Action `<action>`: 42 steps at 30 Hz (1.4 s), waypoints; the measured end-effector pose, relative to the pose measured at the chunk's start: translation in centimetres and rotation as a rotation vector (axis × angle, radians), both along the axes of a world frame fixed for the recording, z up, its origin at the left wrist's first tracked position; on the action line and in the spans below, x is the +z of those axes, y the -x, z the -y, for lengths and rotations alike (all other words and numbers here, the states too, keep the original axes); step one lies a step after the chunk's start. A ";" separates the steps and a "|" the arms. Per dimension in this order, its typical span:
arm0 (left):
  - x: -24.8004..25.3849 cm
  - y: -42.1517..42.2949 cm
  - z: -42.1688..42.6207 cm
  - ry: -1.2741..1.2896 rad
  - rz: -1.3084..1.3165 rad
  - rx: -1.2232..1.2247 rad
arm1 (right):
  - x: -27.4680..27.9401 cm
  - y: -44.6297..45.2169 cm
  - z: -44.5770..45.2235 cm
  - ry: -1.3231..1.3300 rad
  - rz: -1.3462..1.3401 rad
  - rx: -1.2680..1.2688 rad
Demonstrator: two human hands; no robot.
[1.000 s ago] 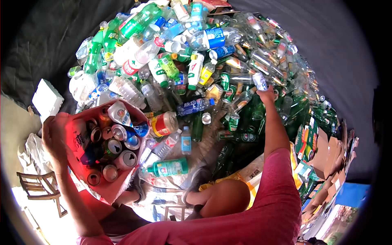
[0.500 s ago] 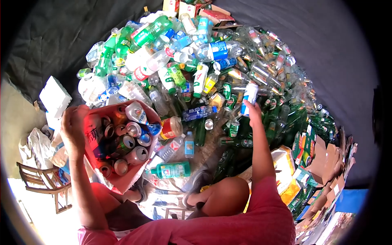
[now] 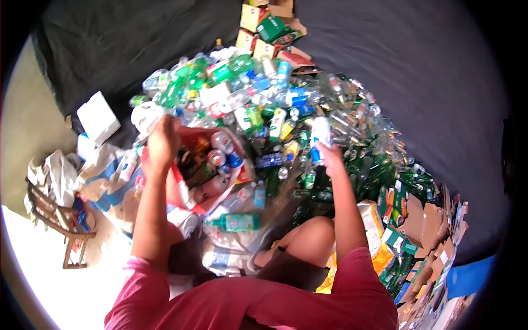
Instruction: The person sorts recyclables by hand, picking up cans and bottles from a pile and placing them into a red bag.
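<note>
My left hand (image 3: 163, 144) is closed on the upper left edge of a red bag (image 3: 175, 190), whose open mouth shows several drink cans (image 3: 216, 158). To the right, my right hand (image 3: 329, 156) grips the lower end of a white and blue can (image 3: 320, 137), held up in front of the bottle pile. Under the bag's right side lie clear plastic bottles and a green-blue bottle (image 3: 240, 222). A small bottle with a blue label (image 3: 259, 194) stands close to the bag.
Plastic bottles (image 3: 225, 71) heap up ahead, with green glass bottles (image 3: 363, 165) at the right. Flattened cardboard (image 3: 423, 223) stacks at far right, more boxes (image 3: 269, 27) beyond the pile. At left are a white foam block (image 3: 98, 118), plastic sacks (image 3: 113, 179) and a wooden chair (image 3: 58, 214).
The bag in my left hand has moved right and tilted. My right hand has drawn the can back and inward from the pile. The view has shifted, showing more boxes at the top.
</note>
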State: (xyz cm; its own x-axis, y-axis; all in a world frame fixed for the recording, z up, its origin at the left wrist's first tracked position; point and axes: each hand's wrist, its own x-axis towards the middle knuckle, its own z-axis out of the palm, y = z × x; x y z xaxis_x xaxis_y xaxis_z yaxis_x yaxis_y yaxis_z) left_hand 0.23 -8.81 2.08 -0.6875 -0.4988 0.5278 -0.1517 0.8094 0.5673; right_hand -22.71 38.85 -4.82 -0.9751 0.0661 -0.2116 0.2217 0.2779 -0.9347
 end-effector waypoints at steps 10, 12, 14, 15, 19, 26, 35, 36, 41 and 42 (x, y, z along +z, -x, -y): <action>1.4 -2.7 -0.3 -0.106 -0.058 -0.087 | 5.0 -8.7 12.3 0.119 -0.155 0.251; 1.6 -3.0 0.2 -0.080 -0.054 -0.085 | 4.4 -8.2 13.3 0.134 -0.207 0.282; 1.6 -3.5 0.6 -0.075 -0.049 -0.100 | 4.3 -7.9 14.3 0.130 -0.233 0.272; 1.6 -3.8 0.9 -0.072 -0.045 -0.107 | 4.0 -7.6 14.7 0.088 -0.224 0.252; 2.0 -5.2 1.6 -0.022 0.008 -0.066 | 3.5 -8.1 16.6 -0.042 -0.235 0.292; 1.9 -6.1 2.6 -0.009 0.005 -0.050 | 4.5 -9.5 18.4 0.227 -0.031 0.459; 2.2 -5.9 2.2 -0.037 -0.008 -0.057 | 5.4 -11.9 19.1 0.545 0.280 0.843; 2.1 -5.8 2.2 -0.015 -0.044 -0.059 | 5.0 -12.4 19.5 0.520 0.289 0.833; 2.6 -5.6 1.2 -0.028 -0.056 -0.103 | 2.8 -13.8 22.1 0.526 0.396 0.898; 2.6 -5.4 0.8 -0.040 -0.040 -0.114 | 2.2 -14.0 22.7 0.521 0.419 0.896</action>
State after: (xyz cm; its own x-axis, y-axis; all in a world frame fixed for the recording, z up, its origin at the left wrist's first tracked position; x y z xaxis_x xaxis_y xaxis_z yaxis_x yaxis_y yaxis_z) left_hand 5.66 -9.65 4.70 -0.7195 -0.4401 0.5372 -0.0364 0.7964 0.6037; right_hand -8.69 16.16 -2.64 -0.4711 -0.8174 -0.3315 0.4621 0.0915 -0.8821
